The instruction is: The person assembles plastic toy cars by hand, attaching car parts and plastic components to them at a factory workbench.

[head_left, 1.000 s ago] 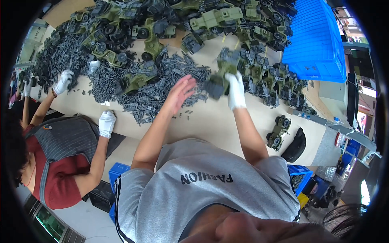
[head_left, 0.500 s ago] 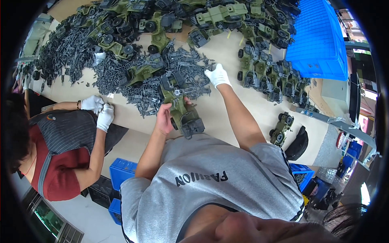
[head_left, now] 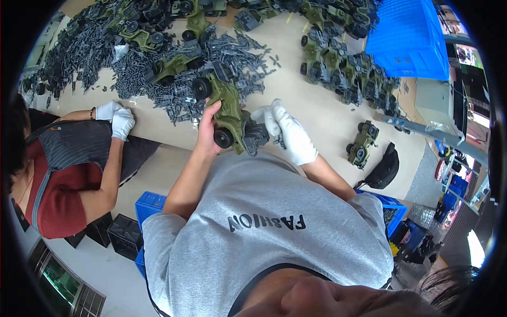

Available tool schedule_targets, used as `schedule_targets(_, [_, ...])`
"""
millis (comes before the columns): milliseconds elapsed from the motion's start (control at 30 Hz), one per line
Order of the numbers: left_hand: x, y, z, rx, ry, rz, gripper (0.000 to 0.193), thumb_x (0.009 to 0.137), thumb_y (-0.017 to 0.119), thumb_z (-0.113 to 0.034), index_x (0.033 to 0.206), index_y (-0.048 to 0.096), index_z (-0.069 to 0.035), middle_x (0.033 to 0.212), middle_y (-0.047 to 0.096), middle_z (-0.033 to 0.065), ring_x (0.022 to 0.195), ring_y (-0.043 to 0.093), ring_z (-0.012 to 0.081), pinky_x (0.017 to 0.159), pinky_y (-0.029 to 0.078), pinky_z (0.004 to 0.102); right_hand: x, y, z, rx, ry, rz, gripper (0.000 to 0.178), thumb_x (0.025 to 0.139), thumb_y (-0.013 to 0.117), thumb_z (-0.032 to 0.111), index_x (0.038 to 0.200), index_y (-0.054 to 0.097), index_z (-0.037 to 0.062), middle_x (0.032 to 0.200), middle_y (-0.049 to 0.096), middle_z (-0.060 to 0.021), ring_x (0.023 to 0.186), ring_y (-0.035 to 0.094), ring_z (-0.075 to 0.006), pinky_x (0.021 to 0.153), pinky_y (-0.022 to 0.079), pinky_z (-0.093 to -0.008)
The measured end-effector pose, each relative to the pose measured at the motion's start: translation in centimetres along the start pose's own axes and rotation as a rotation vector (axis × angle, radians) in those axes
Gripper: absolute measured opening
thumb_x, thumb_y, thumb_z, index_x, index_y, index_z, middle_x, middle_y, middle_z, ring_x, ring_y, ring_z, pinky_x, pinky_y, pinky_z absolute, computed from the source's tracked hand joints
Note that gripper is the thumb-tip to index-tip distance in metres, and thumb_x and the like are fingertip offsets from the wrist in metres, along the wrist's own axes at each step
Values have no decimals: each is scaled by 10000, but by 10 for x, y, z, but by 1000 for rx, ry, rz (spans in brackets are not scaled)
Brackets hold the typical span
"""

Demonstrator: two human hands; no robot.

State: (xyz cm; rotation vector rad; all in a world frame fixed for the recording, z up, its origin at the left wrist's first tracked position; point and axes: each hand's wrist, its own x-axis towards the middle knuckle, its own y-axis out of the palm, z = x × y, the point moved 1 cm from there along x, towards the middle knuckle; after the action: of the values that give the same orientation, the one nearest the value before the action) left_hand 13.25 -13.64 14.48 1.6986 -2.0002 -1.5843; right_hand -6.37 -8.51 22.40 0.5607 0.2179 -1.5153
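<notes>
My left hand (head_left: 208,129) grips the toy jeep (head_left: 227,99) near the worktop's (head_left: 328,132) edge; best kept steady. My gloved right hand (head_left: 292,134) curls round small grey parts (head_left: 281,142) (a snug hold prevents drops).

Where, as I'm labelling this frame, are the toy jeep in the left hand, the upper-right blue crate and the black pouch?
Toy jeep (head_left: 226,100): head view, green body between wheels.
Blue crate (head_left: 406,39): head view, broad side.
Black pouch (head_left: 382,171): head view, middle.
</notes>
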Motion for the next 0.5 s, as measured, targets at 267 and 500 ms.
schedule_targets(267, [-30,25,14,82,46,56,369,949,538,-286,1249,557,-72,1060,677,142,948,681,246,833,571,372,-30,-1,-15,9,18,-74,630,1080,261,497,1116,633,-11,684,349,64,668,329,-78,713,337,-238])
schedule_targets(500, [-55,54,15,98,116,49,368,954,533,-165,1315,469,-130,1164,610,75,1016,640,209,844,557,362,-50,-1,-32,-204,-298,-106,609,1085,215,477,1127,583,-7,784,491,10,744,460,-92,749,404,-249])
